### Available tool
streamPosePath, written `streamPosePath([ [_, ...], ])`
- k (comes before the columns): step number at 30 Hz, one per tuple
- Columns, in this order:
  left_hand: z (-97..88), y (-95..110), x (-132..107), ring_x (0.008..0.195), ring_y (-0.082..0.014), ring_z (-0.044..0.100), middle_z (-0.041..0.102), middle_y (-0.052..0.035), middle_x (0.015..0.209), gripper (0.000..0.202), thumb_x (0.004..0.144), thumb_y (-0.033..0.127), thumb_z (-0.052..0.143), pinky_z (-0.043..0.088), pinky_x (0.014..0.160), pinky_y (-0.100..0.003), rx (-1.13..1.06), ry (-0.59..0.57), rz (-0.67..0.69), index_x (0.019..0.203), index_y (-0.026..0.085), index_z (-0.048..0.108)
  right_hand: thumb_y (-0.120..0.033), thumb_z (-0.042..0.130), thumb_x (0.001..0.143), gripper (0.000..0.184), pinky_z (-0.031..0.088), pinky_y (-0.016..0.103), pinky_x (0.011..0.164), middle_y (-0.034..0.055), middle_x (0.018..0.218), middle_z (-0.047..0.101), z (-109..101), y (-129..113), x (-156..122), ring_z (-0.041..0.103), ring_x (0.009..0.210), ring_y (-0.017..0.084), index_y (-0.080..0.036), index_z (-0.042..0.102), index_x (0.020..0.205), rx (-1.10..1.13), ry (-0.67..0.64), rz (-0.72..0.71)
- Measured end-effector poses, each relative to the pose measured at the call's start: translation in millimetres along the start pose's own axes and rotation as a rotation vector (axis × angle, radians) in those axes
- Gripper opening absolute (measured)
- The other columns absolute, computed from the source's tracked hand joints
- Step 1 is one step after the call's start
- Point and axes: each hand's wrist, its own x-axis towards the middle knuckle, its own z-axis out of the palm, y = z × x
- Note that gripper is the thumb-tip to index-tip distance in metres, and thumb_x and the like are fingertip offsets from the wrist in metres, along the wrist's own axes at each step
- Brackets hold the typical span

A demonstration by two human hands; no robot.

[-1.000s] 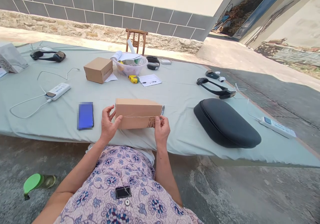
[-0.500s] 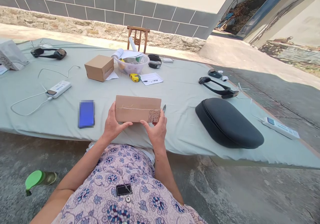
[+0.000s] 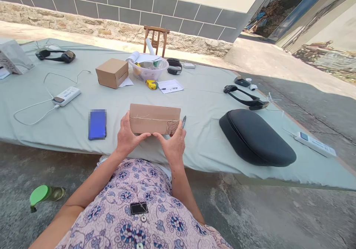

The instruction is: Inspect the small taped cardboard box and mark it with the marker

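Observation:
Between my two hands is a long brown cardboard box (image 3: pixel 154 120), with dark scribbled lines at its right end. My left hand (image 3: pixel 128 136) grips the left end, its thumb along the near lower edge. The right end is held by my right hand (image 3: pixel 172 143), whose thumb also lies along the near edge, almost meeting the left thumb. Fingers behind the box are partly hidden. A black marker pen (image 3: pixel 184 121) shows just beside my right fingertips; whether they touch it I cannot tell. Left of the box lies a phone (image 3: pixel 97 124) with a blurred blue screen.
Farther back stand a square cardboard box (image 3: pixel 111 73) and a plastic basin (image 3: pixel 148 73) of odds and ends. A yellow tape measure (image 3: pixel 151 85) lies beside paper (image 3: pixel 171 87). At right is a black case (image 3: pixel 257 138); at left, a white power bank (image 3: pixel 66 96) with a cable.
My thumbs have come closer together along the near edge of the box. Both hands still hold it at its ends. The whole view has shifted slightly.

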Motion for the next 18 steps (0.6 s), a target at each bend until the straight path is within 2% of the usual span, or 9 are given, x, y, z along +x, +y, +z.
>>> streamPosePath([
  [3,-2.4,-1.4,2.0,0.144,-0.0371,0.043,0.044,-0.0197,0.154,0.12,0.06,0.064,0.085,0.044,0.113,-0.05,-0.009,0.004,0.009,0.155,0.02,0.027,-0.076,0.066,0.073,0.103,0.055,0.04,0.076,0.0152,0.119,0.056,-2.8,7.1,0.7,0.063,0.09,0.026,-0.022,0.03,0.153,0.087,0.001,-0.031],
  [8,-7.9,-7.7,5.4,0.139,-0.0333,0.049,0.046,-0.0145,0.155,0.11,0.064,0.064,0.083,0.044,0.113,-0.044,-0.076,0.008,-0.036,0.153,0.026,0.031,-0.064,0.056,0.089,0.073,0.057,0.035,0.076,0.0134,0.11,0.061,-8.7,11.1,2.2,0.061,0.094,0.023,-0.018,0.047,0.145,0.274,0.046,-0.119],
  [10,-10.4,-9.8,6.4,0.137,-0.0339,0.052,0.049,-0.014,0.153,0.106,0.064,0.066,0.081,0.046,0.111,-0.044,-0.079,0.018,-0.064,0.151,0.026,0.036,-0.06,0.053,0.092,0.064,0.056,0.034,0.077,0.0101,0.102,0.062,-10.8,10.8,3.0,0.061,0.088,0.02,-0.018,0.053,0.141,0.311,0.062,-0.162],
  [14,-13.6,-12.6,8.6,0.131,-0.035,0.056,0.057,-0.0131,0.146,0.098,0.063,0.071,0.078,0.051,0.104,-0.044,-0.084,0.061,-0.084,0.145,0.025,0.048,-0.056,0.056,0.093,0.055,0.055,0.032,0.077,0.0046,0.091,0.062,-14.2,11.9,5.4,0.058,0.078,0.016,-0.02,0.06,0.134,0.356,0.076,-0.195],
  [18,-15.5,-15.9,10.9,0.128,-0.0342,0.058,0.061,-0.0117,0.14,0.095,0.059,0.073,0.08,0.052,0.102,-0.042,-0.115,0.106,-0.067,0.138,0.025,0.055,-0.055,0.059,0.091,0.051,0.054,0.034,0.082,0.0047,0.091,0.064,-11.1,20.1,8.5,0.06,0.084,0.018,-0.019,0.065,0.128,0.368,0.101,-0.227],
])
